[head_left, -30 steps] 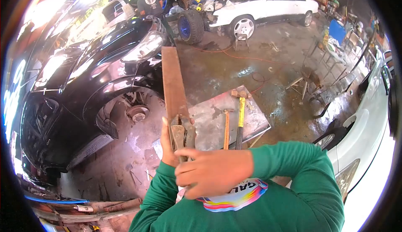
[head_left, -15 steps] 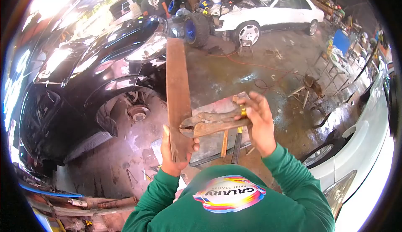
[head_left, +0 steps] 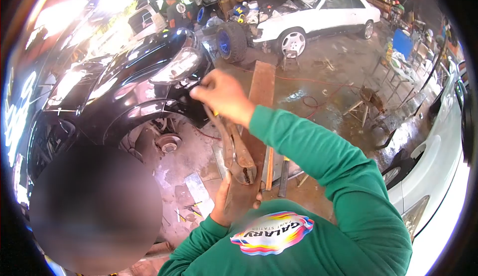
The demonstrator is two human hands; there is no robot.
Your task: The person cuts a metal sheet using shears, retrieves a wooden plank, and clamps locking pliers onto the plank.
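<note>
My left hand (head_left: 221,196) wraps round the lower end of a long flat brown board (head_left: 262,84), its thumb and fingertips showing on opposite edges. A pair of worn, rusty pliers (head_left: 238,149) lies across the board's face, jaws low near my left hand. The handles point up and left, to where my right hand (head_left: 224,96) is closed at their ends. A small yellow spot shows below its fingers; I cannot make out what it is. My right forearm crosses over the upper part of the board.
A black car (head_left: 144,81) with an exposed wheel hub (head_left: 168,143) stands left. A white car (head_left: 318,14) is behind, a pale car (head_left: 428,176) at right. Tools with long handles (head_left: 284,176) lie below the board. A dark blurred round patch (head_left: 94,208) covers the lower left.
The board has tilted and swung right. The pliers have turned from pointing right to pointing up-left, with my right hand moving left across. A dark blurred patch has appeared at lower left.
</note>
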